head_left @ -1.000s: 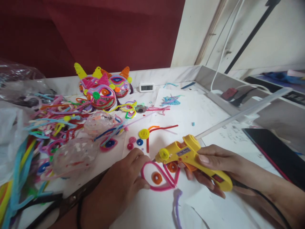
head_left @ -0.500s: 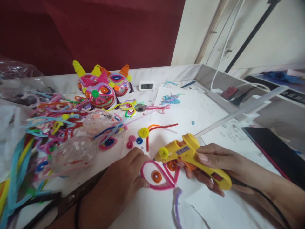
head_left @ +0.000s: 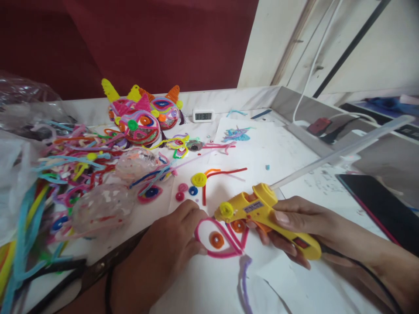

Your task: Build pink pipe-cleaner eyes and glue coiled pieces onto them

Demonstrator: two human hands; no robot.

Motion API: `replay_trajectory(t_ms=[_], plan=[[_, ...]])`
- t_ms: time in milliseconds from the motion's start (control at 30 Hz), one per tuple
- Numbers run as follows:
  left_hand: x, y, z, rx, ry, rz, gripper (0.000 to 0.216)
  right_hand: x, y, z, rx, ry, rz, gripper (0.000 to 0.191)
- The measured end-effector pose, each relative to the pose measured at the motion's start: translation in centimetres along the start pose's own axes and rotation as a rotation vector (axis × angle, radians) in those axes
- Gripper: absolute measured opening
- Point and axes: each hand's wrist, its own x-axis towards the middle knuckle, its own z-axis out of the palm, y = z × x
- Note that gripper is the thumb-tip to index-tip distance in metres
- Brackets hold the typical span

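My left hand [head_left: 170, 244] is closed, its thumb and fingers pinching the left end of a pink pipe-cleaner eye outline [head_left: 225, 254] on white paper. An orange coiled disc [head_left: 216, 240] with a small bead sits inside that outline. My right hand [head_left: 297, 218] grips a yellow glue gun [head_left: 250, 209], a clear glue stick [head_left: 340, 152] jutting from its back. The nozzle tip is close to the outline's upper edge; I cannot tell whether they touch. A yellow coil [head_left: 226, 208] shows at the gun's front. Partly behind the gun lies a second orange disc [head_left: 238, 226] in a pink outline.
Loose pipe cleaners [head_left: 78, 161], clear plastic domes [head_left: 103, 207] and decorated masks [head_left: 139, 126] fill the left side. A purple pipe cleaner [head_left: 245, 283] lies in front. Behind are coiled discs [head_left: 199, 179] and a clock [head_left: 203, 116]. At right lies a dark tablet-like slab [head_left: 382, 205].
The whole view has shifted slightly. Both hands keep their places, the left on the pink outline and the right holding the glue gun by its upper edge.
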Motion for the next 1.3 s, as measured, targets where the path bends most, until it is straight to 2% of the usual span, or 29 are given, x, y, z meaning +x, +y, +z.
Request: replay_trajectory(t_ms=[400,767,933,1300], plan=[[0.16,0.3,-0.22,0.004,-0.004,-0.015,0.028,-0.46,0.13,-0.34,-0.077,0.04,0.019,0.041],[0.13,0.38,-0.3,-0.003,-0.007,-0.017,0.026,-0.24,-0.07,0.33,-0.037,0.034,0.0,0.035],[0.1,0.39,-0.22,0.0,0.0,-0.017,0.027,-0.42,0.03,-0.01,-0.087,0.044,0.019,0.041],[0.18,0.08,-0.11,0.015,-0.008,-0.015,0.029,-0.65,0.07,-0.1,-0.095,0.074,0.01,0.04]])
